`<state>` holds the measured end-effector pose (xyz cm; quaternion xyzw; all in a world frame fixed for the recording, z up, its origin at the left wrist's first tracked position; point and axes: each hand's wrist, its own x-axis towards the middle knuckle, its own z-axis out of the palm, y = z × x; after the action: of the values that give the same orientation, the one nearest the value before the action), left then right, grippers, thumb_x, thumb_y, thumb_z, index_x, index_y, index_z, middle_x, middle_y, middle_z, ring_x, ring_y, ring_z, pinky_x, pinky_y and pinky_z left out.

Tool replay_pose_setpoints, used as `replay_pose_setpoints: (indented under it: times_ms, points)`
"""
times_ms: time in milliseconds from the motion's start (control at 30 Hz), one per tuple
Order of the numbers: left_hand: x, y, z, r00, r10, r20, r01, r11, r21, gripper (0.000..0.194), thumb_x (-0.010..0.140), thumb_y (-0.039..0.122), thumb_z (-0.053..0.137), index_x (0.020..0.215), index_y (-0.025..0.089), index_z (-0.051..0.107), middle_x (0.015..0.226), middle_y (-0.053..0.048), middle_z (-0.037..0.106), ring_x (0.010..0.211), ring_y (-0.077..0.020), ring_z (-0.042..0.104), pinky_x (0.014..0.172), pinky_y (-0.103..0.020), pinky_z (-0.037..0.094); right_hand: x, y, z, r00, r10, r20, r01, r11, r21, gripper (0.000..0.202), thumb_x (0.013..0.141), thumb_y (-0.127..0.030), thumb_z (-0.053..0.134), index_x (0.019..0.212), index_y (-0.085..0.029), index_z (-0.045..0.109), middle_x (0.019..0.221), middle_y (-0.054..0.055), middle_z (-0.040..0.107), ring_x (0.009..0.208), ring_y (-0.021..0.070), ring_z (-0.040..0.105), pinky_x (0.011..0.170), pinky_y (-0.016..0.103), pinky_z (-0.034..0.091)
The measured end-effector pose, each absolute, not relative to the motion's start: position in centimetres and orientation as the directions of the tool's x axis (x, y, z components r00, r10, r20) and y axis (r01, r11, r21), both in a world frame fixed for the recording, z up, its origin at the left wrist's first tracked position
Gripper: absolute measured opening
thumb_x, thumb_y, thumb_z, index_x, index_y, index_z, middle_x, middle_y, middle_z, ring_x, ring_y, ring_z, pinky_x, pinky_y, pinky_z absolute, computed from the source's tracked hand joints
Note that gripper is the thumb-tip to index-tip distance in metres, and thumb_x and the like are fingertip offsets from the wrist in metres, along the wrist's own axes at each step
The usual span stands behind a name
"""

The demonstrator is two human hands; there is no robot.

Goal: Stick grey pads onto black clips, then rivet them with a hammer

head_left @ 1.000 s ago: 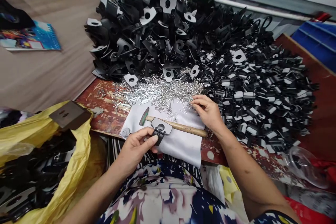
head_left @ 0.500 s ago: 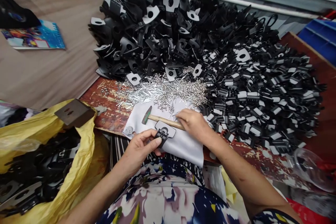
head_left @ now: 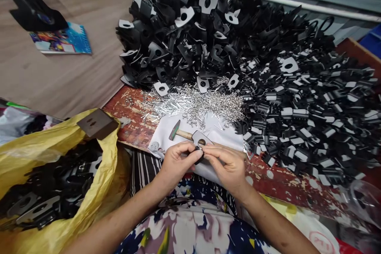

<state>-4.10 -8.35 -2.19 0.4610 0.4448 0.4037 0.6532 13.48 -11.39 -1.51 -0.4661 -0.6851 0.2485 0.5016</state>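
My left hand (head_left: 181, 162) is closed on a black plastic clip (head_left: 200, 138), whose flat grey plate with a round hole points away from me. My right hand (head_left: 228, 164) meets it there, thumb and fingertips pinched against the clip's hinge end. The thin metal pin in those fingertips is mostly hidden now. Just beyond the hands, a small hammer (head_left: 175, 130) with a wooden handle lies on a grey cloth (head_left: 163, 133), its handle partly covered by the clip and my right hand. A heap of silvery metal pins (head_left: 190, 103) spreads behind the cloth.
Black clip parts (head_left: 178, 43) are piled high at the back, and smaller black pieces (head_left: 297, 119) cover the right side. At left hangs a yellow bag (head_left: 110, 158) of clips with a brown block (head_left: 97, 124) on its rim. A clear plastic container (head_left: 361, 202) sits far right.
My right hand has moved from the pin heap toward me and left, bringing a pin to the clip. Both hands now meet at the clip. The view has shifted slightly.
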Motion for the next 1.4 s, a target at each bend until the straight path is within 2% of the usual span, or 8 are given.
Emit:
replay_pose_setpoints:
  times_ms: [167, 333, 467, 667, 800, 967, 1267, 1400]
  points:
    - [-6.0, -8.9, -2.8, 0.254, 0.943, -0.214, -0.084, 0.242, 0.967, 0.029, 0.079, 0.037, 0.076, 0.066, 0.017, 0.061, 0.069, 0.002, 0.05, 0.056, -0.0102, 0.047, 0.046, -0.02, 0.044, 15.6, -8.8, -1.2, -0.194, 0.916, 0.351, 0.477, 0.401, -0.782, 0.025, 0.101, -0.018, 0.058, 0.115, -0.025, 0.078, 0.094, 0.001, 0.083, 0.084, 0.0168, 0.077, 0.08, 0.033, 0.062]
    - [-6.9, -9.0, -2.4, 0.22, 0.937, -0.271, -0.205, 0.317, 0.926, 0.026, 0.078, 0.035, 0.074, 0.066, 0.017, 0.06, 0.066, 0.003, 0.049, 0.052, -0.0078, 0.045, 0.045, -0.018, 0.042, 15.5, -2.4, 0.0, -0.615, 0.743, 0.263, 0.717, 0.666, -0.206, 0.024, 0.101, -0.022, 0.06, 0.083, -0.019, 0.076, 0.087, 0.009, 0.073, 0.087, 0.0235, 0.061, 0.077, 0.038, 0.047]
    - [-6.7, -9.1, -1.1, 0.222, 0.911, -0.348, -0.344, 0.407, 0.846, 0.03, 0.071, 0.036, 0.08, 0.063, 0.016, 0.058, 0.064, 0.003, 0.048, 0.05, -0.0067, 0.039, 0.041, -0.018, 0.041, 14.0, 0.0, 0.1, -0.754, 0.645, 0.12, 0.647, 0.762, -0.035, 0.033, 0.101, -0.028, 0.062, 0.069, -0.019, 0.065, 0.084, 0.01, 0.066, 0.087, 0.0237, 0.053, 0.08, 0.038, 0.042]
    - [-7.3, -8.8, -0.7, 0.264, 0.897, -0.355, -0.522, 0.442, 0.73, 0.027, 0.071, 0.036, 0.08, 0.071, 0.015, 0.064, 0.07, -0.001, 0.056, 0.055, -0.009, 0.044, 0.041, -0.019, 0.042, 16.7, 0.5, 0.1, -0.643, 0.725, 0.247, 0.723, 0.681, -0.115, 0.024, 0.098, -0.009, 0.048, 0.099, -0.017, 0.071, 0.093, 0.011, 0.072, 0.089, 0.0249, 0.06, 0.081, 0.038, 0.047]
    - [-7.4, -8.4, -0.8, 0.274, 0.896, -0.349, -0.59, 0.443, 0.675, 0.034, 0.075, 0.047, 0.078, 0.078, 0.014, 0.07, 0.078, -0.005, 0.063, 0.059, -0.0118, 0.051, 0.041, -0.021, 0.043, 18.1, -1.3, 0.8, -0.305, 0.882, 0.358, 0.752, 0.454, -0.478, 0.016, 0.097, -0.019, 0.058, 0.102, -0.022, 0.073, 0.095, 0.005, 0.078, 0.085, 0.0215, 0.071, 0.08, 0.036, 0.055]
    - [-6.2, -7.9, -0.8, 0.26, 0.902, -0.345, -0.576, 0.432, 0.694, 0.037, 0.078, 0.049, 0.081, 0.072, 0.014, 0.07, 0.075, -0.004, 0.061, 0.06, -0.0105, 0.048, 0.038, -0.018, 0.036, 14.8, -6.8, 2.5, -0.095, 0.944, 0.315, 0.344, 0.328, -0.88, 0.005, 0.094, -0.026, 0.071, 0.09, -0.024, 0.072, 0.1, 0.004, 0.079, 0.093, 0.0209, 0.076, 0.083, 0.036, 0.061]
    - [-5.4, -8.6, -0.7, 0.271, 0.891, -0.364, -0.612, 0.451, 0.65, 0.035, 0.072, 0.045, 0.088, 0.076, 0.014, 0.073, 0.073, -0.002, 0.062, 0.058, -0.0112, 0.053, 0.041, -0.021, 0.047, 10.7, -8.6, 2.0, -0.175, 0.844, 0.506, 0.511, 0.518, -0.686, 0.014, 0.096, -0.025, 0.066, 0.082, -0.026, 0.068, 0.096, 0.001, 0.077, 0.093, 0.0219, 0.072, 0.114, 0.057, 0.04]
    - [-5.5, -9.1, -1.0, 0.253, 0.899, -0.359, -0.608, 0.436, 0.663, 0.036, 0.074, 0.046, 0.087, 0.079, 0.014, 0.072, 0.071, -0.001, 0.062, 0.058, -0.011, 0.055, 0.045, -0.021, 0.049, 10.1, -9.8, 2.0, -0.337, 0.745, 0.575, 0.676, 0.617, -0.403, 0.013, 0.096, -0.02, 0.064, 0.089, -0.029, 0.067, 0.092, -0.003, 0.078, 0.091, 0.0209, 0.072, 0.123, 0.059, 0.028]
